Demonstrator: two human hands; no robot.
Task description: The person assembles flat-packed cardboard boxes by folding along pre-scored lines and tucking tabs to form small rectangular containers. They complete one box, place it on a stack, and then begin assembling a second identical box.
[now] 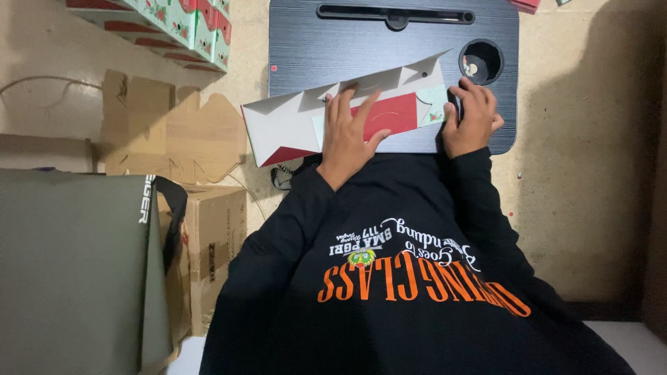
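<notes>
- Bare concrete floor (583, 139) all around, dim light, heavy shadow at the right edge; person sits on it, seen from above.
- Black lap desk (389, 42) lies ahead of the person; slot along its far edge and a round cup hole (481, 61) just beyond the right hand, something small inside, too dark to make out.
- Flat unfolded carton blank (292, 125), white inside with red and pale green printed panels, lies across the desk's near edge; its left end sticks out past the desk over the floor.
- left hand (349, 132): open, fingers spread, palm pressing flat on the blank's red panel; nothing gripped.
- right hand (471, 114): fingers curled down on the blank's right end, near the desk corner; it covers that end, so can't tell if it pinches a flap or just presses.
- Black sweatshirt (410, 278) with orange print fills the lower frame, hides lap and desk legs.
- Far left of the left hand: flattened brown cardboard (167, 132), a brown box (215, 229), an olive bag (69, 271) cut off by the frame.
- Stack of finished red-green boxes (187, 28) top left, partly cropped.
</notes>
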